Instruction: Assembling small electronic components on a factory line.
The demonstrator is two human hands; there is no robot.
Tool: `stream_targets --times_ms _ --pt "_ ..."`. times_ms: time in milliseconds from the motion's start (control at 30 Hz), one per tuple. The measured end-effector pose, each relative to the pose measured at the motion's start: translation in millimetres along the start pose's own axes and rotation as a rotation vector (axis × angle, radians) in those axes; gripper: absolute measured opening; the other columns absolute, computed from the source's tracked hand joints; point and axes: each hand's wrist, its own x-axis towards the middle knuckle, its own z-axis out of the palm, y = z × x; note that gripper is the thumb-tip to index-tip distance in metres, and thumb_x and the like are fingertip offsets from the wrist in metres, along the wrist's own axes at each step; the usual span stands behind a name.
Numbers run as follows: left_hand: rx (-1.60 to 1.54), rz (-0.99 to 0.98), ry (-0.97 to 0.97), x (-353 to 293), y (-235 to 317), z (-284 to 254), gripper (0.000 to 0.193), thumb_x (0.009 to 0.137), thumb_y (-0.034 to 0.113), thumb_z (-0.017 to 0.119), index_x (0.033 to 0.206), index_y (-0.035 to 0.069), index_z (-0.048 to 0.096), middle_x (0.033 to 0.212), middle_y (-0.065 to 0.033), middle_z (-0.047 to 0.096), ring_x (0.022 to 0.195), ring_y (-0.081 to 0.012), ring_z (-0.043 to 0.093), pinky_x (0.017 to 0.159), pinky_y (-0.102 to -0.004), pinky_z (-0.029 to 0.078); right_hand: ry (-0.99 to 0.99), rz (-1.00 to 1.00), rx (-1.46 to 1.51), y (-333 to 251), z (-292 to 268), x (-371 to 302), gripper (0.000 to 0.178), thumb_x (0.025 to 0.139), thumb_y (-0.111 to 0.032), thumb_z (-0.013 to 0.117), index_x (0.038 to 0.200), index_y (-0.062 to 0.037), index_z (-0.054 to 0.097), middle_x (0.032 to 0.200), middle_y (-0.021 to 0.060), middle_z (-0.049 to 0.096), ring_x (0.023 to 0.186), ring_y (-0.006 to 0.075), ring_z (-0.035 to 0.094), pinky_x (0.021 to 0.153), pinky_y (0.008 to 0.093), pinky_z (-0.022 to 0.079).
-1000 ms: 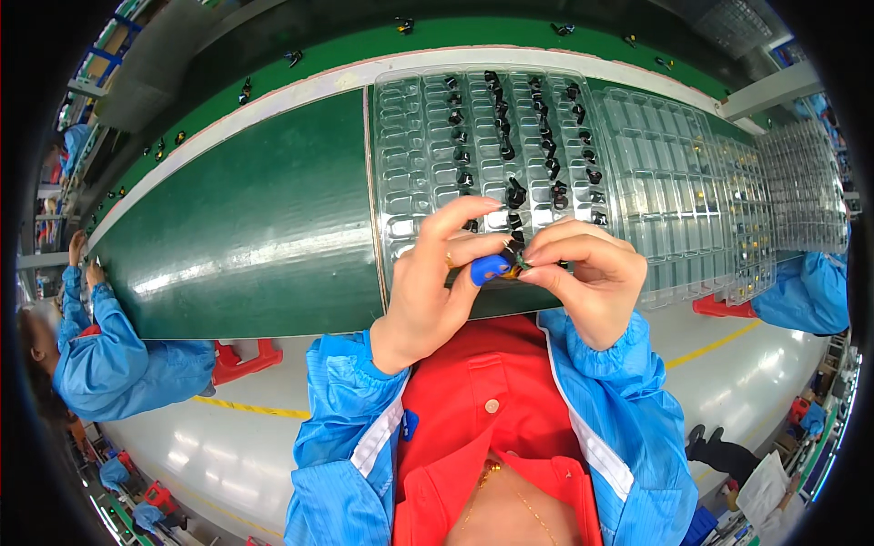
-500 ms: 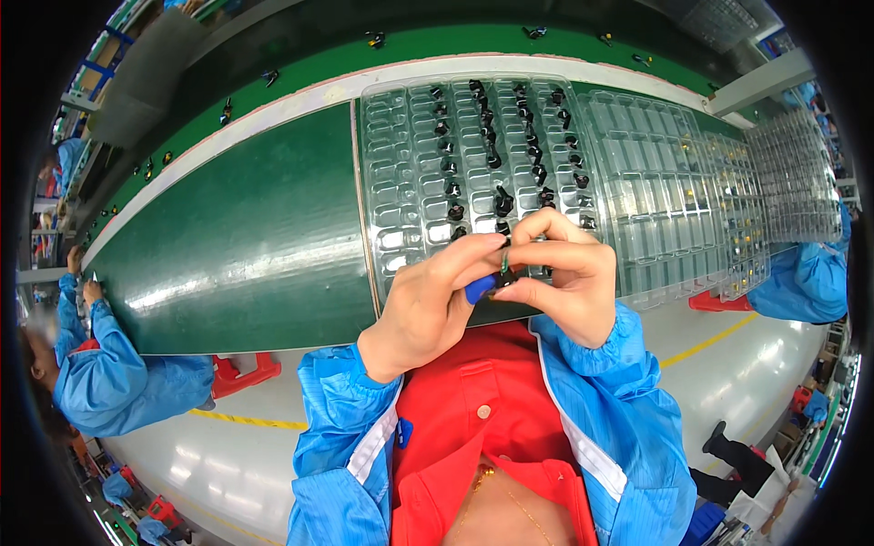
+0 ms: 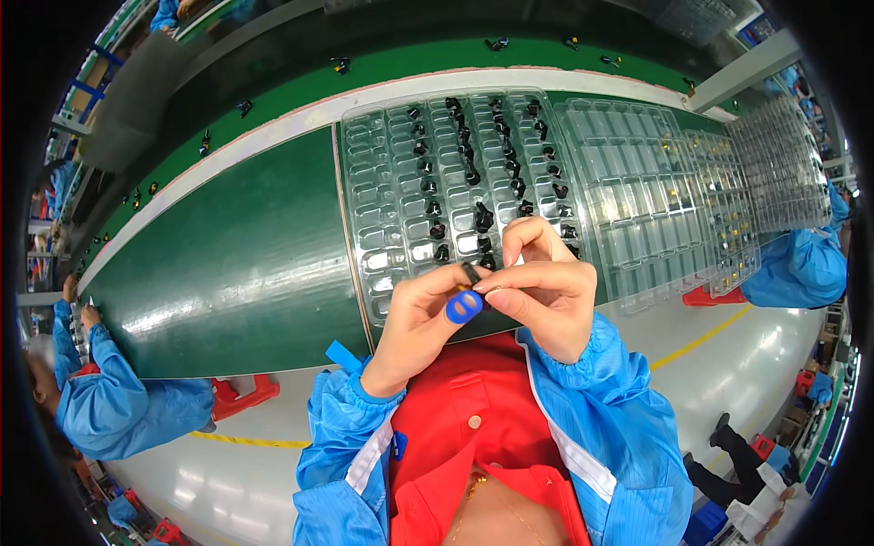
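My left hand point(image 3: 411, 318) is closed in a pinch around a small black part point(image 3: 471, 272), whose dark end sticks up between thumb and finger. A blue cover point(image 3: 463, 308) sits over the tip of its thumb. My right hand point(image 3: 552, 293) meets it from the other side, thumb and forefinger pressed together at the same small part; what lies exactly between those fingertips is hidden. Both hands are above the near edge of a clear plastic tray point(image 3: 371, 189), where rows of pockets hold several similar black parts point(image 3: 483, 217). The tray's leftmost column of pockets holds none.
More clear trays point(image 3: 619, 191) lie to the right, some with yellowish parts, beside a tall tray stack point(image 3: 785, 168). Beyond the green bench point(image 3: 228, 246), a green belt point(image 3: 291, 88) carries small scattered parts. Co-workers in blue sit at left point(image 3: 137, 409) and right point(image 3: 801, 264).
My left hand has turned, bringing its blue thumb cover up into sight, and the fingertips have shifted slightly left and down. Parts on the far belt have moved left.
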Motion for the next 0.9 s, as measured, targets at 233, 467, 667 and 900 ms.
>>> stream_targets --times_ms 233,467,667,900 --pt "0.339 0.217 -0.088 8 4 4 0.016 0.086 0.013 0.051 0.088 -0.003 0.052 0.081 -0.012 0.054 0.073 -0.0239 0.053 0.066 -0.0295 0.042 0.011 0.215 0.404 2 1 0 0.016 0.069 -0.012 0.069 0.076 0.0022 0.066 0.086 0.0081 0.045 0.082 0.019 0.043 0.071 0.0282 0.036" --pt "0.66 0.21 0.084 9 13 6 0.01 0.082 0.003 0.051 0.091 -0.002 0.052 0.083 -0.0146 0.054 0.072 -0.0295 0.053 0.063 -0.0323 0.042 0.008 -0.075 -0.133 -5 2 3 0.007 0.075 0.009 0.057 0.075 0.0055 0.063 0.084 0.0111 0.055 0.068 0.0136 0.054 0.057 0.0225 0.044" --pt "0.923 0.39 0.113 14 4 6 0.031 0.066 -0.006 0.057 0.096 -0.001 0.052 0.096 -0.0151 0.056 0.086 -0.0333 0.057 0.072 -0.0379 0.047 0.103 0.254 0.255 -2 -4 2 0.013 0.076 0.009 0.059 0.088 0.0081 0.061 0.084 0.0136 0.06 0.066 0.0175 0.063 0.059 0.0241 0.051" --pt "0.927 0.42 0.074 15 3 4 0.035 0.065 -0.006 0.057 0.099 0.0 0.052 0.099 -0.0148 0.055 0.088 -0.0333 0.056 0.073 -0.0373 0.047 0.083 0.485 0.451 1 -11 8 0.022 0.073 0.007 0.062 0.093 0.0057 0.055 0.076 0.0095 0.059 0.062 0.0175 0.062 0.054 0.0243 0.051"
